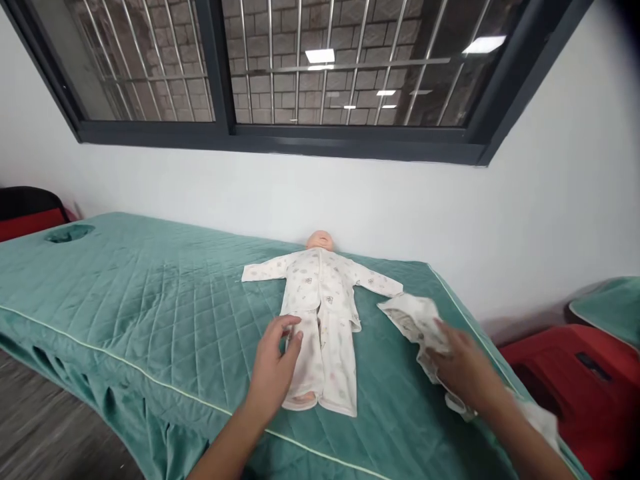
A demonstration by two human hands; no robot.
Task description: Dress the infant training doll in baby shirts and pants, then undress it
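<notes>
A baby doll lies on the green bed with its head toward the wall and its arms spread. It wears a white patterned top and matching trousers; one foot shows at a trouser end. My left hand is beside the trouser leg, thumb and fingers apart around nothing; whether it touches the cloth I cannot tell. To the doll's right, my right hand grips a crumpled white patterned baby garment, slightly blurred. More white cloth shows behind my right forearm, partly hidden.
The quilted green bedcover has a face hole at its far left. Behind stands a white wall under a barred window. A red chair is at the right, another red and black one at the left.
</notes>
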